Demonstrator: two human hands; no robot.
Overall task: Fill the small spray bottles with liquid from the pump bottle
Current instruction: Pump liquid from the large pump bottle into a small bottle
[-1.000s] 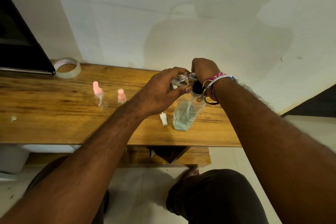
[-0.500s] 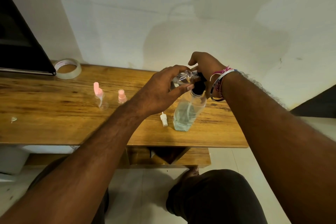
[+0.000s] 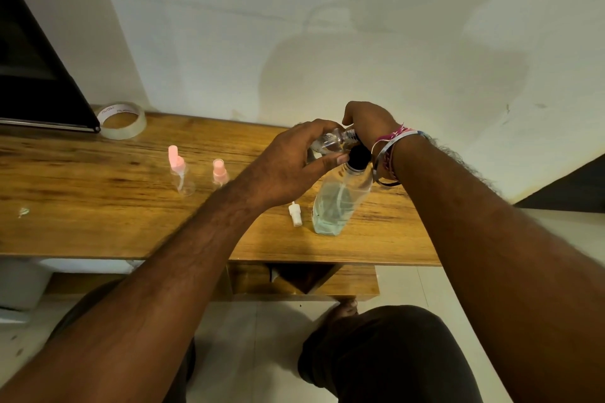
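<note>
left hand (image 3: 288, 170) grips small clear bottle (image 3: 327, 144), tipped sideways at frame centre | right hand (image 3: 368, 123) curled over black pump top (grip hidden) of pump bottle (image 3: 340, 203) standing on table (image 3: 98, 222) | white sprayer cap (image 3: 294, 214) just left of it | two pink-capped bottles (image 3: 196, 173) further left

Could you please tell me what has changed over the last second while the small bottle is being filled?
The right hand rose off the pump half a second ago and has come back down on the pump bottle. The left hand still holds the small clear bottle tilted at the spout. The two pink-capped bottles, the white sprayer cap and the tape roll have not moved.
</note>
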